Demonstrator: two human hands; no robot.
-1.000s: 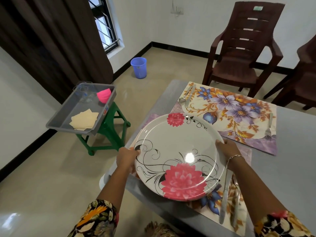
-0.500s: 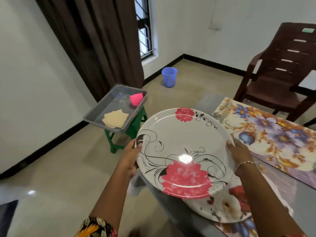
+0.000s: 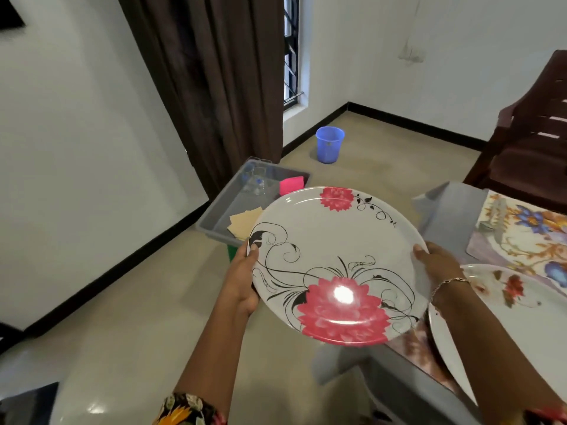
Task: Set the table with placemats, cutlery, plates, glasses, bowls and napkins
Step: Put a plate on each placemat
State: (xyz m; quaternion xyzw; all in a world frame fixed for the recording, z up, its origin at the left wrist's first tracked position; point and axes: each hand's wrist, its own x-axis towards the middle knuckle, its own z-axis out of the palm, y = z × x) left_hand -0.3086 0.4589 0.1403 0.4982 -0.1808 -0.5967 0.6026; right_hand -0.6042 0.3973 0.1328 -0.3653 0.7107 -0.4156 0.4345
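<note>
lifted clear now: the red-flower plate [image 3: 334,265] has come up off the table [image 3: 451,210] and swung left past its edge, so it hangs over the floor w/ the grey tray [image 3: 214,216] behind it. a second plate [image 3: 506,314] is left on the near placemat [image 3: 411,342]. my left hand [image 3: 242,280] grips the left rim, thumb on top, and my right hand [image 3: 435,265] holds the opposite rim. the plate tilts a little toward me.

my read: this one's bound for the far placemat [image 3: 527,237] — no plate on the part i can see. to do it well i'd keep both grips on opposite rims and level the plate before moving. i'd bring it back rightward over the table rather than reach w/ one hand, since the glossy surface is prob slippery. it should pass above the second plate w/o clipping its rim, then go down centred on the mat. it must stay clear of the cutlery [image 3: 497,210] at the mat's left edge, too blurred to tell the pieces. fingers slide out from under last. napkins [image 3: 242,222], glasses [image 3: 256,179] and pink bowl [image 3: 291,184] wait in the tray.
</note>
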